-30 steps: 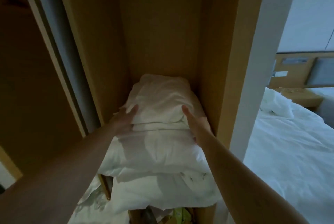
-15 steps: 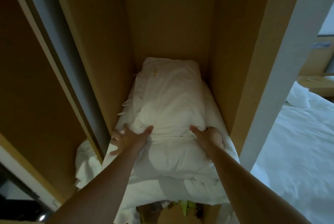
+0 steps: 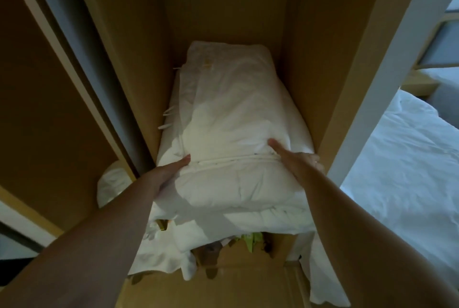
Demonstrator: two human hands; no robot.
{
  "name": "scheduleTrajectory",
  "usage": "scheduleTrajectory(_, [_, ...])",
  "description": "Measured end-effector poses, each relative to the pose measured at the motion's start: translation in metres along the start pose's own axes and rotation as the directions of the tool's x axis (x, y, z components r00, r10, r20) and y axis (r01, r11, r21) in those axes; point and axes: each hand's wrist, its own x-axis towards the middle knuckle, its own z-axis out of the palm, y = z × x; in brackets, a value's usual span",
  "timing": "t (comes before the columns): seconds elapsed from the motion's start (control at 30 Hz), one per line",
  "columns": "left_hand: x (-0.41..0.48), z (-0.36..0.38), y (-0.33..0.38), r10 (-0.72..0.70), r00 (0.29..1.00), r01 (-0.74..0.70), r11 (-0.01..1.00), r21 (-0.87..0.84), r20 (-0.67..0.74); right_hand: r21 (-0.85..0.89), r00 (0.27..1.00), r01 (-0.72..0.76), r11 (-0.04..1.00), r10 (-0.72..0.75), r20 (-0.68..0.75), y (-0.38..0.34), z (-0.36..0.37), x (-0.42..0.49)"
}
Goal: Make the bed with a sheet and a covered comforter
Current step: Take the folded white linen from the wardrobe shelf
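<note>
At the front edge of the wardrobe compartment [image 3: 306, 71], the left hand [image 3: 169, 173] and right hand [image 3: 299, 162] grip the folded white comforter [image 3: 231, 119] by its sides, thumbs on top, the bundle reaching back to the rear wall.

The comforter [image 3: 233, 114] lies in the wardrobe [image 3: 248, 4] between left hand [image 3: 169, 173] and right hand [image 3: 295, 161], bed [image 3: 402, 171] to the right.

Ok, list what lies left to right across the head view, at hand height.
Closet door → left hand → bedding → right hand → white post → bed.
</note>
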Motion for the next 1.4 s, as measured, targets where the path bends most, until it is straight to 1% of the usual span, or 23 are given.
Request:
scheduleTrajectory(0.1, [0.006, 0.002, -0.008, 0.005, 0.997, -0.007, 1.000, 0.023, 0.076, 0.051, 0.999, -0.006, 0.999, 0.003, 0.051, 0.009, 0.003, 0.009])
scheduleTrajectory(0.2, [0.015, 0.005, -0.016, 0.051, 0.995, -0.050, 0.999, -0.009, 0.084, 0.073, 0.995, 0.025, 0.997, -0.031, 0.093, 0.011, 0.002, 0.010])
scheduleTrajectory(0.4, [0.023, 0.003, -0.026, 0.084, 0.989, -0.076, 0.995, -0.068, 0.120, 0.182, 0.981, 0.003, 0.983, -0.038, 0.189, 0.014, -0.004, 0.009])
scheduleTrajectory(0.53, [0.015, 0.004, -0.021, 0.126, 0.984, -0.114, 0.989, -0.097, 0.124, 0.182, 0.972, 0.054, 0.982, -0.094, 0.216, 0.013, -0.009, 0.007])
scheduleTrajectory(0.6, [0.016, 0.005, -0.021, 0.130, 0.984, -0.117, 0.987, -0.112, 0.118, 0.183, 0.959, 0.073, 0.980, -0.119, 0.256, 0.013, -0.013, 0.006])
scheduleTrajectory(0.7, [0.014, 0.006, -0.020, 0.147, 0.983, -0.131, 0.982, -0.139, 0.113, 0.157, 0.935, 0.063, 0.986, -0.114, 0.336, 0.013, -0.021, 0.010])
scheduleTrajectory(0.77, [0.014, 0.008, -0.020, 0.151, 0.983, -0.135, 0.979, -0.150, 0.104, 0.147, 0.929, 0.058, 0.988, -0.107, 0.355, 0.013, -0.024, 0.013])
scheduleTrajectory(0.87, [0.010, 0.011, -0.020, 0.177, 0.979, -0.155, 0.968, -0.197, 0.102, 0.151, 0.931, 0.071, 0.986, -0.120, 0.346, 0.010, -0.024, 0.020])
scheduleTrajectory(0.97, [0.009, 0.016, -0.017, 0.197, 0.972, -0.159, 0.953, -0.257, 0.130, 0.150, 0.928, 0.070, 0.986, -0.120, 0.354, 0.008, -0.024, 0.025])
scheduleTrajectory(1.07, [0.014, 0.018, -0.020, 0.209, 0.969, -0.167, 0.947, -0.273, 0.130, 0.141, 0.921, 0.059, 0.988, -0.108, 0.374, 0.008, -0.025, 0.027])
scheduleTrajectory(1.27, [0.015, 0.018, -0.020, 0.184, 0.978, -0.165, 0.971, -0.172, 0.096, 0.132, 0.921, 0.086, 0.988, -0.129, 0.367, 0.011, -0.022, 0.018])
scheduleTrajectory(1.33, [0.016, 0.017, -0.020, 0.184, 0.980, -0.174, 0.978, -0.116, 0.079, 0.155, 0.934, 0.091, 0.984, -0.139, 0.329, 0.015, -0.017, 0.017])
scheduleTrajectory(1.4, [0.020, 0.016, -0.020, 0.174, 0.980, -0.170, 0.984, -0.047, 0.092, 0.140, 0.962, 0.084, 0.987, -0.117, 0.246, 0.019, -0.009, 0.018])
